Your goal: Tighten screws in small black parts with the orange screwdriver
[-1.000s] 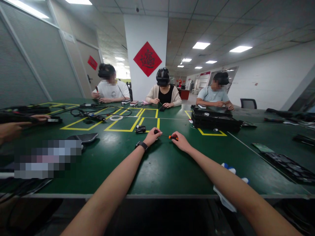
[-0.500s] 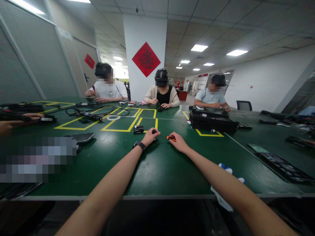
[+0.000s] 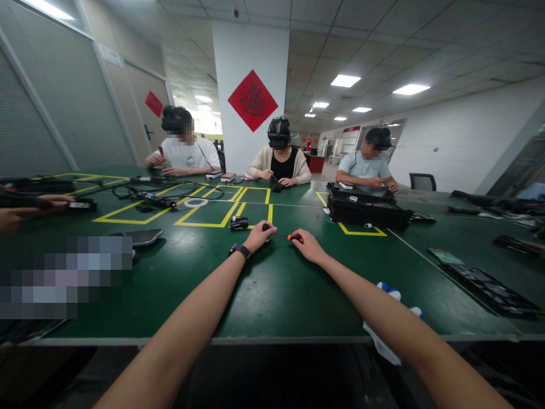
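Observation:
Near the middle of the green table (image 3: 272, 295), my left hand (image 3: 256, 236) is closed around a small black part (image 3: 266, 228), mostly covered by the fingers. My right hand (image 3: 309, 246) grips the orange-and-black handle of a screwdriver (image 3: 291, 238). Its thin shaft points left, and the tip meets or lies very close to the black part; exact contact is too small to tell. Just left of my left hand lies a black cylindrical piece (image 3: 239, 223).
A black case (image 3: 368, 209) stands beyond my right hand. Blue-and-white gloves (image 3: 390, 291) lie beside my right forearm, with a circuit board (image 3: 489, 284) farther right. Cables (image 3: 157, 199) and a white ring (image 3: 196, 203) lie left of centre. Several people sit around the table.
Both hands keep nearly the same pose, still holding the black part and the screwdriver. The whole view has shifted very slightly.

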Demonstrator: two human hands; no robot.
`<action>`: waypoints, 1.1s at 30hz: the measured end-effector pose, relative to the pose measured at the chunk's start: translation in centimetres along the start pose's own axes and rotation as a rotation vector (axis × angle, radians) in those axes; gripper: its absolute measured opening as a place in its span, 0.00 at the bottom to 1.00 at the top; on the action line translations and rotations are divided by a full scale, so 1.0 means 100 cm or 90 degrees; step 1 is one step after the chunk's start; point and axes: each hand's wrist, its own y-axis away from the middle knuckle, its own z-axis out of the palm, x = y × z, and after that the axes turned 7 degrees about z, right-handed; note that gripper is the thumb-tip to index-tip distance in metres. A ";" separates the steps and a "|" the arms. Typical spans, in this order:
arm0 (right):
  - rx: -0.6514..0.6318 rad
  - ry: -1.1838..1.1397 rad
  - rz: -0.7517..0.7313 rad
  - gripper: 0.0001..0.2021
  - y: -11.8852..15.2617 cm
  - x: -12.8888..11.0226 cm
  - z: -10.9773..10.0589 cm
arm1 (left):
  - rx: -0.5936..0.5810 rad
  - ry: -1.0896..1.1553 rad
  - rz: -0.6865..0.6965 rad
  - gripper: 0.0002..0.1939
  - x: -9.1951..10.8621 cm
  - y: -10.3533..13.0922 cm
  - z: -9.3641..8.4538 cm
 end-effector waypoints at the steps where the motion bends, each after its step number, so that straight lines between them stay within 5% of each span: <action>1: 0.000 -0.003 0.005 0.08 0.000 0.000 0.000 | 0.001 0.000 0.001 0.16 0.001 0.000 0.000; 15: 0.024 -0.034 0.008 0.09 0.000 0.005 0.004 | 0.012 -0.009 0.002 0.16 0.001 -0.001 0.002; 33: 0.002 -0.056 0.048 0.09 0.000 0.003 -0.001 | -0.005 0.145 -0.040 0.20 0.016 0.001 0.003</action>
